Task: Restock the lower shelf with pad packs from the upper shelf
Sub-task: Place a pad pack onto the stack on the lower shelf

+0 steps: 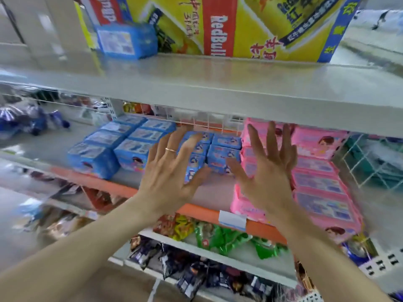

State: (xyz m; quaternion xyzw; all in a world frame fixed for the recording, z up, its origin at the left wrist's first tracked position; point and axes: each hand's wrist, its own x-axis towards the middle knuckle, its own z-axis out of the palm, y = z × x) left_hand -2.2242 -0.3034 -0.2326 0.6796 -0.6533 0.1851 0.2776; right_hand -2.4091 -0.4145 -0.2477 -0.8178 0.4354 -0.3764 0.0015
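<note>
One blue pad pack [127,41] lies on the upper shelf [218,83], at its left, beside a big carton. On the lower shelf [209,211] stand rows of blue pad packs [122,144], two columns of smaller blue packs [224,149] in the middle and pink pad packs [320,184] on the right. My left hand [172,171], wearing a ring, is spread open in front of the smaller blue packs. My right hand [270,166] is spread open just left of the pink packs. Neither hand holds anything.
A yellow and red drink carton [220,25] fills the back of the upper shelf. A white wire divider [370,162] stands right of the pink packs. Snack bags [220,236] fill the shelves below. A white price tag [232,220] hangs on the orange shelf edge.
</note>
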